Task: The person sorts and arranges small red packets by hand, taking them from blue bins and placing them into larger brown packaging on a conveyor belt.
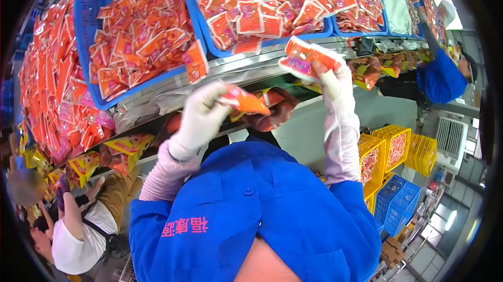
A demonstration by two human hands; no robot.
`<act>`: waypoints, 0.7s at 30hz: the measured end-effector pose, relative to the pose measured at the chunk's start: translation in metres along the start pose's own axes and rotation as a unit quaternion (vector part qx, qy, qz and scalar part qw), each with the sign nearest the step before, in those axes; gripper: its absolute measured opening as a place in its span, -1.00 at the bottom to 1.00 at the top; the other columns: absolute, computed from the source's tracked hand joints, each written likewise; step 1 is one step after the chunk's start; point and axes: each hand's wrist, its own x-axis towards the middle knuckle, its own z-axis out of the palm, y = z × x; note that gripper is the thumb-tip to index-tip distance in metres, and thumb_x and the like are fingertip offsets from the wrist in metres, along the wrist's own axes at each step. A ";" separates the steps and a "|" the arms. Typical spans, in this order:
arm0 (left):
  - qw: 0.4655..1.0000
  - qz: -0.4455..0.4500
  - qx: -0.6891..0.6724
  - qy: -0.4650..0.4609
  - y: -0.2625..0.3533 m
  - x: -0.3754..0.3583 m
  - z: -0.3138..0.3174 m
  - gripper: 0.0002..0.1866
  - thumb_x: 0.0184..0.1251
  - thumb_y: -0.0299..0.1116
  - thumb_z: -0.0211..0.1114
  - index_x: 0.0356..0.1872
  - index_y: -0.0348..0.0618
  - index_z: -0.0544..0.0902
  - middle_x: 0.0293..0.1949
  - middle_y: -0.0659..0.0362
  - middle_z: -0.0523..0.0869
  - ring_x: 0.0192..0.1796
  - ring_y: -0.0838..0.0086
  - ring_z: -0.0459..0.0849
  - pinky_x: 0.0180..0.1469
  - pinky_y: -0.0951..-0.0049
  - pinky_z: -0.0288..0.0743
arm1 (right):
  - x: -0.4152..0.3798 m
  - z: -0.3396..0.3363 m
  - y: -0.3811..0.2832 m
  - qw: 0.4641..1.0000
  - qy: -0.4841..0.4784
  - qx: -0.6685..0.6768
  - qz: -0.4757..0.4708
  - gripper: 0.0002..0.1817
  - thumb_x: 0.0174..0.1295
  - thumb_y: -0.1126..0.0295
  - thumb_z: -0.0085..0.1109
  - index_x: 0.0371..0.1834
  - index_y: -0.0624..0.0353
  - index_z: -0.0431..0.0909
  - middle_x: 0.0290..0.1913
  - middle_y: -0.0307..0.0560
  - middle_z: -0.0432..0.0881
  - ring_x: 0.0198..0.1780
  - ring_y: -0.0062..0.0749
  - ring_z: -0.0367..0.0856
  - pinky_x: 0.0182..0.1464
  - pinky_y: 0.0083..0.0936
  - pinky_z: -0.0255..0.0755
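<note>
My left hand [203,112], in a white glove, is closed on a small red-orange packet [246,101] by one end. My right hand [336,80], also gloved in white, pinches another red-orange packet [306,58] with a purple patch, thumb on top. Its fingers underneath are partly hidden. Just below the left packet, a larger bag [275,114] with dark red and yellow parts stands on the narrow line. One loose red-orange packet [196,62] lies on the rim of the blue crate [90,15] beyond my left hand.
A second blue crate [212,46] of packets stands along the metal ledge. Loose packets [57,88] are heaped at left. More yellow-and-red bags [126,151] line the conveyor. Yellow crates [393,134] and a blue crate [395,203] stack at right. Co-workers [89,229] [445,75] are on both sides.
</note>
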 end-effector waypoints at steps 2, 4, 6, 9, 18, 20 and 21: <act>0.998 0.015 0.004 -0.063 -0.021 -0.008 0.026 -0.79 0.28 -0.68 0.21 -0.10 -0.28 0.67 -0.19 0.17 0.75 -0.10 0.46 0.73 0.03 0.45 0.58 | -0.014 -0.005 0.003 0.999 -0.016 -0.033 0.010 -0.65 0.41 0.40 0.28 0.21 0.27 0.63 0.00 -0.19 0.71 -0.03 -0.54 0.69 0.02 -0.56 0.59; 0.947 0.153 0.270 -0.081 -0.051 -0.009 0.036 -0.78 0.18 -0.57 0.32 -0.13 -0.22 0.68 -0.13 0.08 0.75 -0.06 0.18 0.74 0.03 0.28 0.63 | -0.025 0.000 0.008 0.992 -0.034 -0.121 -0.016 -0.65 0.39 0.32 0.31 0.17 0.24 0.66 -0.06 -0.21 0.68 -0.07 -0.47 0.69 -0.10 -0.49 0.64; 0.918 0.156 0.349 -0.103 -0.072 -0.013 0.029 -0.69 0.09 -0.41 0.43 -0.09 -0.16 0.70 -0.03 0.09 0.74 0.06 0.09 0.69 0.12 0.15 0.57 | -0.035 0.011 0.006 0.978 -0.086 -0.186 0.022 -0.71 0.41 0.34 0.29 0.12 0.22 0.69 -0.14 -0.27 0.65 -0.13 -0.64 0.55 -0.01 -0.62 0.42; 0.805 0.178 0.547 -0.142 -0.059 -0.021 0.006 -0.49 -0.02 -0.23 0.54 0.04 -0.06 0.70 0.14 0.15 0.68 0.32 0.22 0.54 0.35 0.02 0.33 | -0.042 0.025 0.012 0.939 -0.117 -0.322 0.027 -0.82 0.41 0.41 0.22 0.01 0.16 0.66 -0.38 -0.16 0.64 -0.34 -0.69 0.45 -0.23 -0.59 0.45; 0.769 0.276 0.567 -0.106 -0.080 -0.043 -0.025 -0.95 0.09 -0.39 0.23 -0.50 -0.06 0.63 -0.48 0.26 0.60 -0.11 0.36 0.67 0.40 -0.12 0.38 | -0.031 0.122 0.212 0.592 -0.459 -0.661 -0.041 -0.76 0.20 0.22 0.19 -0.34 0.10 0.77 -0.25 0.05 0.80 -0.14 -0.02 0.80 -0.08 -0.15 0.64; 0.750 0.287 0.586 -0.108 -0.084 -0.046 -0.029 -0.95 0.08 -0.38 0.25 -0.50 -0.05 0.63 -0.50 0.27 0.57 -0.20 0.38 0.66 0.40 -0.11 0.39 | -0.020 0.135 0.213 0.569 -0.511 -0.645 0.007 -0.76 0.19 0.22 0.17 -0.33 0.08 0.77 -0.23 0.03 0.80 -0.11 -0.05 0.80 -0.05 -0.18 0.63; 0.752 0.268 0.595 -0.095 -0.082 -0.049 -0.033 -0.96 0.09 -0.38 0.25 -0.51 -0.04 0.62 -0.50 0.26 0.58 -0.19 0.37 0.66 0.40 -0.12 0.40 | -0.017 0.140 0.220 0.556 -0.537 -0.634 -0.021 -0.77 0.18 0.23 0.19 -0.32 0.08 0.77 -0.22 0.04 0.80 -0.08 -0.05 0.79 -0.04 -0.18 0.63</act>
